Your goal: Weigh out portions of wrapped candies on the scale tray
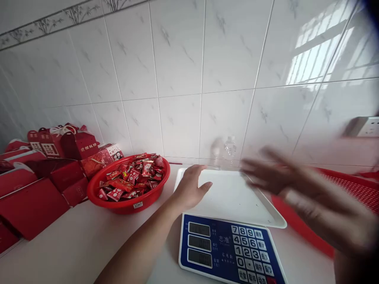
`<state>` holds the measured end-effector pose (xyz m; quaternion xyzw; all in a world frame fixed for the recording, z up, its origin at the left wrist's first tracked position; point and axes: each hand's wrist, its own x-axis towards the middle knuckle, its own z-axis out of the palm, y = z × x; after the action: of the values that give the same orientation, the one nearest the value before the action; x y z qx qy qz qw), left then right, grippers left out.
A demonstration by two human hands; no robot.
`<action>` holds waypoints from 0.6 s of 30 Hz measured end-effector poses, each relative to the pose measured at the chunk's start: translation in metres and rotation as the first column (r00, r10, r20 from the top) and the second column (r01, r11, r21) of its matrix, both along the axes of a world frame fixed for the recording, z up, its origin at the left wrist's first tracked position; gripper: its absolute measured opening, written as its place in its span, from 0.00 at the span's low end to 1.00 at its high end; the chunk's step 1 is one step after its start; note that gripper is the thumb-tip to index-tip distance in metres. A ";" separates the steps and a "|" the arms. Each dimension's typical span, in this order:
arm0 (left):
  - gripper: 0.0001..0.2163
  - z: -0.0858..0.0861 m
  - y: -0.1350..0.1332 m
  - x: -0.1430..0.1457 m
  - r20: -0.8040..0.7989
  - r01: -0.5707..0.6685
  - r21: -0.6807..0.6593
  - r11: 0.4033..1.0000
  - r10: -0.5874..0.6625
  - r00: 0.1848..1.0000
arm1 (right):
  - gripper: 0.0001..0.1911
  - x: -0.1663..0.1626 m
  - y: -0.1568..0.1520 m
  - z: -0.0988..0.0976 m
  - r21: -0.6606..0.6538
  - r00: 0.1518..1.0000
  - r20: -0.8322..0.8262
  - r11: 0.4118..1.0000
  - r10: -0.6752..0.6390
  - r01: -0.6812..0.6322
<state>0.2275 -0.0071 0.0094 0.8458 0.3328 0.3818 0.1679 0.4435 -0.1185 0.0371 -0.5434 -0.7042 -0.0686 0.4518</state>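
Observation:
My left hand (192, 188) is over the left side of the white weighing tray (231, 197), thumb apart from the fingers and nothing in it. Whether it touches the tray rim I cannot tell. Blurred by motion, my right hand (299, 197) hovers above the tray's right edge and a red basket (304, 225); its fingers are stretched out, with nothing visible in them. The tray belongs to a digital scale with a blue keypad panel (227, 252) in front. Left of my left hand stands a red plastic basket (118, 207) heaped with red-wrapped sweets (133, 177).
Red gift boxes (62, 150) are piled at the far left. A clear plastic bottle (230, 148) stands behind the tray against the tiled wall (177, 79). A white socket (368, 127) is mounted on the wall at right.

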 end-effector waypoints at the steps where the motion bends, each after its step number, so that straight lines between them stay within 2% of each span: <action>1: 0.19 0.003 0.007 -0.003 -0.040 -0.025 -0.014 1.000 0.024 0.999 | 0.32 0.000 0.005 0.002 0.000 0.999 0.032 1.000 -0.029 0.029; 3: 0.19 0.011 0.025 -0.015 -0.142 -0.083 -0.025 0.996 0.079 0.987 | 0.32 0.002 0.017 0.009 0.043 0.977 0.046 0.977 -0.210 0.208; 5: 0.19 0.019 0.046 -0.035 -0.296 -0.187 -0.031 0.982 0.170 0.940 | 0.29 0.007 0.025 0.014 0.033 0.930 -0.059 0.931 -0.362 0.364; 6: 0.20 0.023 0.057 -0.047 -0.414 -0.254 -0.035 0.967 0.217 0.884 | 0.29 0.009 0.026 0.016 -0.016 0.927 -0.130 0.936 -0.351 0.352; 8: 0.19 0.027 0.073 -0.075 -0.516 -0.312 -0.074 0.947 0.232 0.825 | 0.30 0.013 0.022 0.019 -0.096 0.939 -0.276 0.978 -0.207 0.187; 10: 0.21 0.027 0.083 -0.102 -0.618 -0.363 -0.145 0.921 0.202 0.760 | 0.31 0.013 0.017 0.020 -0.085 0.937 -0.338 0.994 -0.093 0.069; 14: 0.31 0.015 0.079 -0.137 -0.731 -0.423 -0.231 0.876 0.131 0.670 | 0.28 0.005 0.015 0.018 -0.031 0.965 -0.234 0.993 -0.121 0.117; 18: 0.28 0.002 0.071 -0.144 -0.710 -0.390 -0.215 0.895 0.131 0.692 | 0.27 -0.004 0.020 0.016 -0.054 0.971 -0.202 0.992 -0.125 0.116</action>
<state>0.0840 0.0640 0.0113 0.8248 0.5515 0.0009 0.1248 0.4396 -0.0980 0.0533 -0.5987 -0.6210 -0.0246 0.5053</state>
